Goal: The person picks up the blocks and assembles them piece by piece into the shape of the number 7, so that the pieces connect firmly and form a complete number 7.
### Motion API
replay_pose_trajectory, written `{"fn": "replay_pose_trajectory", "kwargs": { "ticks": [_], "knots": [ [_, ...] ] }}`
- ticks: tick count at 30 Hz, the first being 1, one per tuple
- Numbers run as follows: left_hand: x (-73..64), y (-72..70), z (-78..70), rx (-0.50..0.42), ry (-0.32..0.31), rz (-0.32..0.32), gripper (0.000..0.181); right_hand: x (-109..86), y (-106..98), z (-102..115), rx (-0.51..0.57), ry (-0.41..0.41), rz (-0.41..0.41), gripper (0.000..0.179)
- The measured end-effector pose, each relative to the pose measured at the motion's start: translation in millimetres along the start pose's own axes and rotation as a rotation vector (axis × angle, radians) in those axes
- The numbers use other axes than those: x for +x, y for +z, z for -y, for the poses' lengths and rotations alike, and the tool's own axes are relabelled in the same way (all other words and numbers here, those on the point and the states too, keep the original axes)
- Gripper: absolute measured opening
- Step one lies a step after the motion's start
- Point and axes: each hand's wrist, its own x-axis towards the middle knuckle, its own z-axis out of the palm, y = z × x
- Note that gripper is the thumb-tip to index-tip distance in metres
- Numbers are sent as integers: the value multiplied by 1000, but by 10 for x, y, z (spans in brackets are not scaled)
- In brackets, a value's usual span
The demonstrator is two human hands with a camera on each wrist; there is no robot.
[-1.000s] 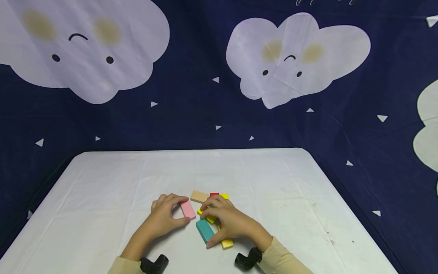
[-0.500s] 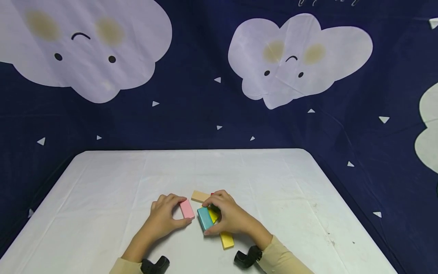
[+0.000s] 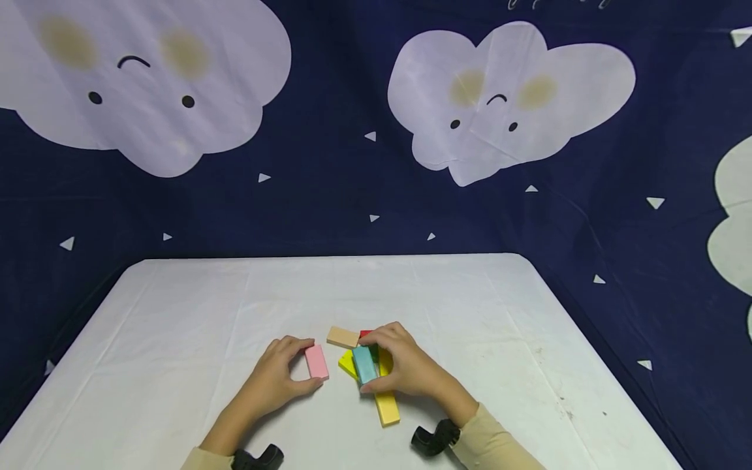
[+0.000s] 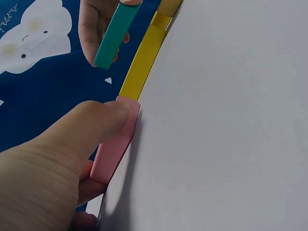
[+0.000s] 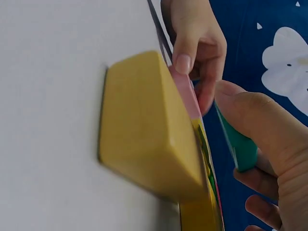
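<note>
Right hand pinches the teal block between thumb and fingers in the head view, and from my remote seat I see it over the middle of a loose cluster on the white bench. Just left of that cluster, the left hand grips the pink block at its two ends. About the teal block I pick out a lime-yellow block, a tan block, a bit of a red block, a mostly covered green block and a golden-yellow block reaching toward the wearer. My worry is the footing: the pieces lie at odd angles, so teal let down on them could rock or slide, and a brushing finger could shove a neighbour. Left wrist view gives me what the head view cannot: backdrop shows between the teal block and a yellow side, so I judge teal raised; which yellow block that is, I cannot tell. Pink sits low there, beside its shadow. Right wrist view alone shows me the golden-yellow block's near end, large against the bench, and teal slanting beneath the thumb; its height I cannot gauge there.
</note>
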Motion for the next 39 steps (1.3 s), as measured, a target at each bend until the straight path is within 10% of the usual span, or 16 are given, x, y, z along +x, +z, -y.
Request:
{"fn": "replay_pose_trajectory", "kwargs": {
  "ticks": [39],
  "knots": [
    [-207, -84, 27, -27, -31, -11, 60, -640, -210, -417, -153, 145, -199, 68]
  ]
}}
